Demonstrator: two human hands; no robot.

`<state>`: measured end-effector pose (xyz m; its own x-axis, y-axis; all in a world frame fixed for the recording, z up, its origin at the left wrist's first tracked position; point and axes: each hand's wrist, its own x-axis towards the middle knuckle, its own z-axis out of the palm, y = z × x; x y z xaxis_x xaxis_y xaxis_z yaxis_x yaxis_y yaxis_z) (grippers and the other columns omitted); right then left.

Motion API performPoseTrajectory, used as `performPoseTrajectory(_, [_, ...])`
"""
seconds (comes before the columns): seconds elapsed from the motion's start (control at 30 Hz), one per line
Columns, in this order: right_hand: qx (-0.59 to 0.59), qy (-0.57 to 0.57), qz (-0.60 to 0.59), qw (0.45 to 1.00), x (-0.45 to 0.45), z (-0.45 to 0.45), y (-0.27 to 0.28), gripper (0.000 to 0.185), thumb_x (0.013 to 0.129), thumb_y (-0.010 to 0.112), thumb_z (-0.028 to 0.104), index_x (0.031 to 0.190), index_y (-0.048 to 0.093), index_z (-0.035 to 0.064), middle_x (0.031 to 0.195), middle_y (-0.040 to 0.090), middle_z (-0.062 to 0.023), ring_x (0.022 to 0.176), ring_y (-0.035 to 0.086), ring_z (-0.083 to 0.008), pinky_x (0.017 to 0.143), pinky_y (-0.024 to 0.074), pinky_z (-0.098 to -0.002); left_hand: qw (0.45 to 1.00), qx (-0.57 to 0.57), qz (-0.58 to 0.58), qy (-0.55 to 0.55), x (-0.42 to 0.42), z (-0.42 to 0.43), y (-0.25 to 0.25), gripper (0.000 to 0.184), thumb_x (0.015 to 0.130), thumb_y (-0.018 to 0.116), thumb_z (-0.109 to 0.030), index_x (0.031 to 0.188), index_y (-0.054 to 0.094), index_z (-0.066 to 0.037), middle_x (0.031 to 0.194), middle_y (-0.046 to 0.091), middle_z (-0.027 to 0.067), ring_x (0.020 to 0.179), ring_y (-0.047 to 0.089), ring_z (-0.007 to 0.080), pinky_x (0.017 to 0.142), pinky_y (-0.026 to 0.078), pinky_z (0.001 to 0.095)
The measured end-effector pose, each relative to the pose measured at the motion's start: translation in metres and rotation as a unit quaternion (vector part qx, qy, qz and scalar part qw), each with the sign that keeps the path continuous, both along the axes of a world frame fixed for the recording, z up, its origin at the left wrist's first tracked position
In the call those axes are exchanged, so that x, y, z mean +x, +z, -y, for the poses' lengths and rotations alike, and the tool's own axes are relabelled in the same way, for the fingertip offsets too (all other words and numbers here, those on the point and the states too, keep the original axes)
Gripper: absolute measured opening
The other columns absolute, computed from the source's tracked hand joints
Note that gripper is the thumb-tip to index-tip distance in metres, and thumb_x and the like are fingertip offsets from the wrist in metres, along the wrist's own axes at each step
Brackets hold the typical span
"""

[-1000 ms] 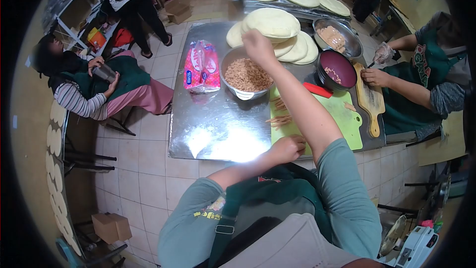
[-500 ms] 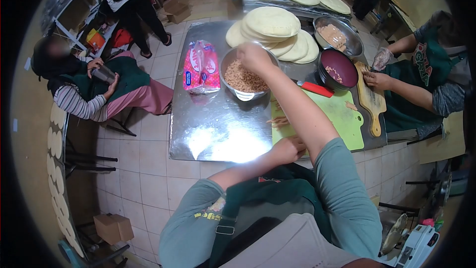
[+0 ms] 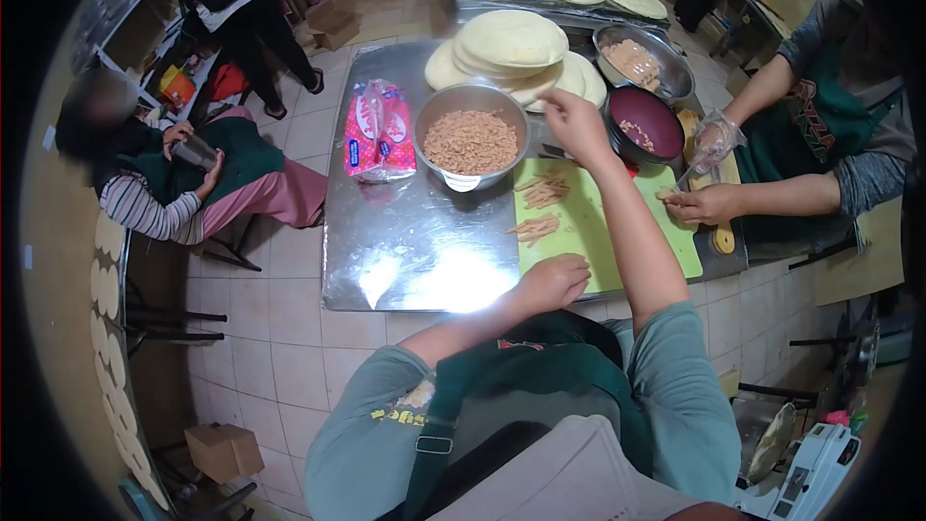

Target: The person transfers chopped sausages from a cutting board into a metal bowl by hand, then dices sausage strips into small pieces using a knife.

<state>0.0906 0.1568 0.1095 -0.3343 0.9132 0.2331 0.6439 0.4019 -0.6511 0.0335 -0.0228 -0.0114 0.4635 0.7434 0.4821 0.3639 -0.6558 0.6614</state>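
My left hand (image 3: 557,282) rests at the near edge of the green cutting board (image 3: 600,249), its fingers curled; whatever may be under them is hidden. Raised over the board's far edge is my right hand (image 3: 577,127), with fingers bent and a little apart and nothing visible in them. It is just right of a metal bowl (image 3: 471,143) filled with small chopped brown pieces. Thin strips of sliced meat (image 3: 542,190) lie in two groups on the board. Behind my right forearm, a red knife handle (image 3: 633,171) shows only in part.
Stacked flat dough rounds (image 3: 511,39), a pink plastic pack (image 3: 379,130), a maroon bowl (image 3: 644,125) and a metal basin (image 3: 632,65) stand on the table. At right, a co-worker's gloved hand (image 3: 716,142) holds a knife over the board's edge. Someone sits at left.
My right hand has moved right, out of the metal bowl. The co-worker's hands have moved from the wooden board to the green board's right edge.
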Motion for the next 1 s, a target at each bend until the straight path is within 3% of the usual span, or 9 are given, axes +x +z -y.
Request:
performPoseTrajectory(0.03, [-0.008,-0.067,0.102,0.993,0.026,0.005,-0.004,0.025,0.083,0.054,0.02,0.096,0.065,0.0021,0.089,0.065,-0.0196,0.084,0.063,-0.032,0.077,0.0488,-0.0399,1.0,0.0,0.003,0.012,0.003,0.003,0.001,0.015,0.077,0.061,-0.011,0.088,0.064,-0.002,0.092,0.061,0.0129,0.087,0.06,0.0296,0.074,0.049,0.0375])
performPoseTrajectory(0.1, [-0.023,-0.044,0.338,0.94,0.057,0.003,-0.028,0.025,0.083,0.05,0.015,0.101,0.062,0.0018,0.094,0.064,-0.0196,0.089,0.062,-0.0317,0.077,0.0485,-0.0416,1.0,-0.007,0.003,0.004,0.002,0.004,0.003,0.015,0.078,0.061,-0.012,0.089,0.065,-0.003,0.093,0.061,0.013,0.089,0.06,0.0297,0.076,0.049,0.0373])
performPoseTrajectory(0.23, [-0.028,-0.103,0.349,0.931,0.084,0.013,-0.084,0.037,0.08,0.047,0.005,0.116,0.054,0.0071,0.101,0.06,-0.0159,0.093,0.059,-0.0333,0.08,0.047,-0.0426,1.0,0.0,-0.004,0.007,0.002,0.003,0.004,0.014,0.077,0.062,-0.011,0.089,0.065,-0.004,0.095,0.062,0.0131,0.09,0.06,0.0301,0.077,0.049,0.0382])
performPoseTrajectory(0.3, [0.077,-0.101,0.373,0.919,0.09,0.019,-0.097,0.039,0.082,0.047,0.008,0.12,0.05,0.009,0.103,0.055,-0.0144,0.097,0.054,-0.0319,0.083,0.0452,-0.0416,0.997,0.06,0.034,0.028,0.002,0.001,0.004,0.015,0.075,0.063,-0.008,0.089,0.065,-0.004,0.097,0.062,0.0126,0.091,0.06,0.0299,0.078,0.049,0.0382])
performPoseTrajectory(0.43, [0.079,-0.072,0.296,0.949,0.099,0.021,-0.101,0.024,0.082,0.046,0.008,0.103,0.057,0.006,0.101,0.055,-0.0155,0.096,0.054,-0.0321,0.083,0.0436,-0.0415,0.984,0.083,0.018,0.158,-0.011,-0.002,0.009,0.018,0.072,0.064,-0.007,0.09,0.065,-0.003,0.101,0.061,0.0144,0.097,0.057,0.032,0.085,0.045,0.0408])
performPoseTrajectory(0.6, [0.051,-0.096,0.191,0.976,0.105,0.038,-0.085,0.024,0.083,0.045,0.009,0.101,0.06,0.0053,0.1,0.056,-0.0181,0.096,0.054,-0.0331,0.083,0.0435,-0.0411,0.952,0.049,-0.059,0.298,-0.046,-0.011,0.016,0.035,0.074,0.066,-0.016,0.106,0.06,-0.003,0.113,0.056,0.0177,0.104,0.053,0.0344,0.09,0.041,0.0429])
performPoseTrajectory(0.77, [0.008,-0.085,0.063,0.994,0.128,0.074,-0.059,0.032,0.081,0.047,0.007,0.111,0.057,0.004,0.092,0.059,-0.0172,0.083,0.059,-0.0285,0.075,0.0478,-0.0377,0.959,0.024,-0.109,0.26,-0.058,-0.021,0.013,0.045,0.073,0.068,-0.022,0.112,0.058,-0.003,0.115,0.056,0.0189,0.104,0.053,0.0345,0.089,0.042,0.0411])
performPoseTrajectory(0.83, [-0.288,-0.066,-0.158,0.942,0.138,0.1,-0.036,0.043,0.079,0.047,0.001,0.122,0.049,0.0043,0.081,0.057,-0.0083,0.066,0.057,-0.0162,0.059,0.0479,-0.0289,0.964,0.006,-0.123,0.235,-0.057,-0.023,0.016,0.039,0.074,0.067,-0.02,0.108,0.061,-0.004,0.106,0.061,0.0153,0.097,0.056,0.0325,0.085,0.044,0.0408])
performPoseTrajectory(1.0, [-0.319,-0.088,-0.265,0.906,0.168,0.149,-0.054,0.047,0.082,0.047,0.0,0.128,0.045,0.0052,0.08,0.053,-0.0024,0.06,0.051,-0.0074,0.052,0.0438,-0.0219,0.962,0.007,-0.147,0.231,-0.049,-0.028,0.015,0.028,0.074,0.068,-0.015,0.1,0.065,-0.004,0.092,0.065,0.0116,0.088,0.058,0.0297,0.079,0.046,0.038])
